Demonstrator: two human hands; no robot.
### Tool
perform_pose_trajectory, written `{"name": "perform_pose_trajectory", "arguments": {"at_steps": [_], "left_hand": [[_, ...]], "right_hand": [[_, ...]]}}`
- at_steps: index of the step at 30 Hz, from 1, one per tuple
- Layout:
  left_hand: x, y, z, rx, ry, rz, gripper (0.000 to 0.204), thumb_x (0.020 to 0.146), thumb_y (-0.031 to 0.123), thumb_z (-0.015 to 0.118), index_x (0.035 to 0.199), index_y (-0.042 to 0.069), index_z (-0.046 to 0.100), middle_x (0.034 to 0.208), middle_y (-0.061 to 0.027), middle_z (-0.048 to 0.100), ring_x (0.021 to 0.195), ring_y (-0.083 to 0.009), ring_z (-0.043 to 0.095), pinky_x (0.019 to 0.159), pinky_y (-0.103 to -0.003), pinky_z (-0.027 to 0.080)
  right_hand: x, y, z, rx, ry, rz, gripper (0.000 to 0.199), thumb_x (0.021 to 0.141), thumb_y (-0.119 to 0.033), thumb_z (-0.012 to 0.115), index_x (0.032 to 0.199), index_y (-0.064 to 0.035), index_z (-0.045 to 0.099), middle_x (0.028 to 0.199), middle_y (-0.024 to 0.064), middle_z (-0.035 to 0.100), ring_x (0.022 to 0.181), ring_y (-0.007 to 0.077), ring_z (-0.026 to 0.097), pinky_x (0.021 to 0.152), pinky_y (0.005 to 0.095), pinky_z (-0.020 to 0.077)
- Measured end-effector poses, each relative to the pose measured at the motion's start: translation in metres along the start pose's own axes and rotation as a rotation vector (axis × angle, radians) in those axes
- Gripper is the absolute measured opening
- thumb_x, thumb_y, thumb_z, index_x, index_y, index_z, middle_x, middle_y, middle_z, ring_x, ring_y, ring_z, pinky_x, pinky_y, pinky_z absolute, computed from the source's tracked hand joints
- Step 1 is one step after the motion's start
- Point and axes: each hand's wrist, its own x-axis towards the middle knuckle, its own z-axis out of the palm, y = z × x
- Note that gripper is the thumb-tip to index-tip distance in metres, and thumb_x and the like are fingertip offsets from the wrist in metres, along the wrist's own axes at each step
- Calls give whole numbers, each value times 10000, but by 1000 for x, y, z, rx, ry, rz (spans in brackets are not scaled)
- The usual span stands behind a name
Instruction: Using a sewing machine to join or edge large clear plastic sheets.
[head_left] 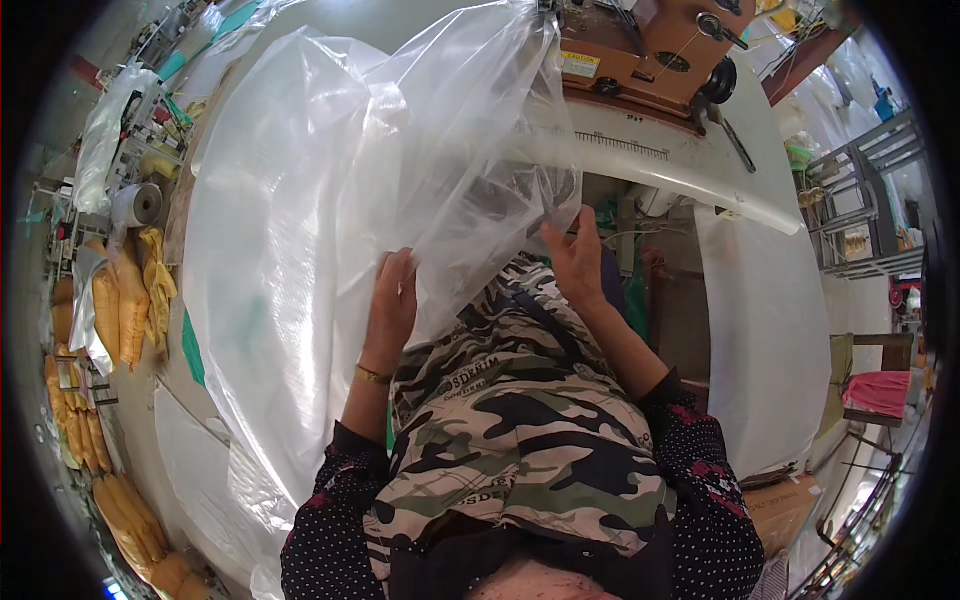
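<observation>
A large sheet of clear plastic film (290,200) billows over the table in front of me and hangs down on the left. My left hand (396,295) is closed on its near edge, the fingers partly behind the film. At the film's right corner, my right hand (576,255) pinches the edge between thumb and fingers. The film's far end runs up to a brown sewing machine (650,55); whether it lies under the needle I cannot tell.
A ruler strip (620,146) runs along the white table edge (690,185). Scissors or a similar metal tool (738,143) lie right of the machine. White sheeting (765,340) hangs at the right, near a metal rack (870,215). Yellow-orange bundles (125,300) stand at the left.
</observation>
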Motion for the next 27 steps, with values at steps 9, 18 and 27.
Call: {"name": "perform_pose_trajectory", "arguments": {"at_steps": [9,18,27], "left_hand": [[34,60,-21,-277,-320,-88,225,893,114,659,1091,56,571,619,-74,595,511,-208,597,486,-313,447],[53,76,9,-141,-10,200,80,879,62,631,947,43,593,810,-130,608,686,-315,603,571,-381,465],[64,78,0,-454,-263,52,64,912,38,634,908,-17,601,713,-14,562,626,-62,525,556,-233,425]], "right_hand": [[5,11,27,123,295,-66,364,885,-119,663,1151,11,451,1048,111,573,938,166,549,785,279,461],[-23,2,-3,-114,145,-64,124,883,-32,584,983,29,545,953,175,583,869,338,571,795,361,452],[-3,-105,-35,-101,-266,-705,112,857,-69,615,783,-23,545,776,143,557,755,338,566,726,405,442]]}}
